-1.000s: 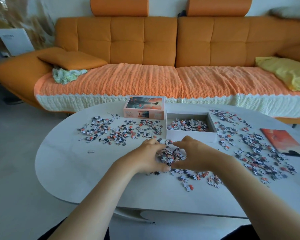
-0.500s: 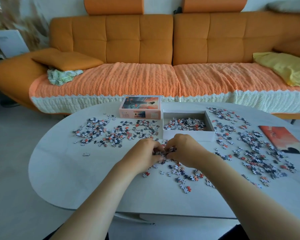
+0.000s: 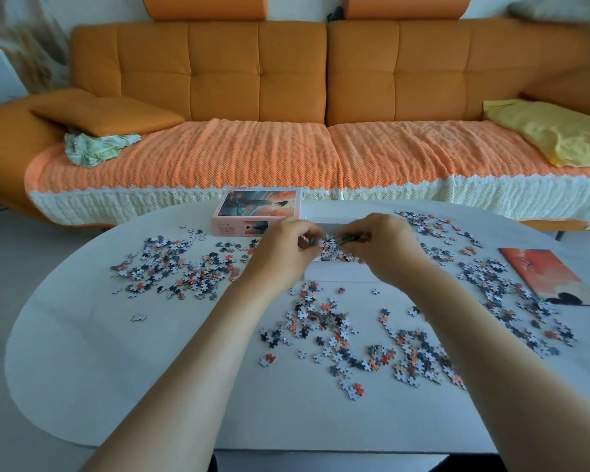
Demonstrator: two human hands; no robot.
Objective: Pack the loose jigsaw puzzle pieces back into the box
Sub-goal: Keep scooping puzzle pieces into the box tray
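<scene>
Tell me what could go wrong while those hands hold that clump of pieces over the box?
The clump of pieces is only pinched between the left hand and right hand, so some may drop outside the box. The right forearm hangs over loose pieces and might sweep them off the table.

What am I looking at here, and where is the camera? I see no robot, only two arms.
There is no machine: a person works with bare hands, and the single camera sits on their head, looking forward and down. That is why the arms enter from below. The left hand and right hand share a grip on a handful of pieces over the open white box. Loose puzzle pieces lie scattered over the pale table. The box lid sits left of the box, and a printed picture lies at the right. An orange sofa stands behind.
</scene>
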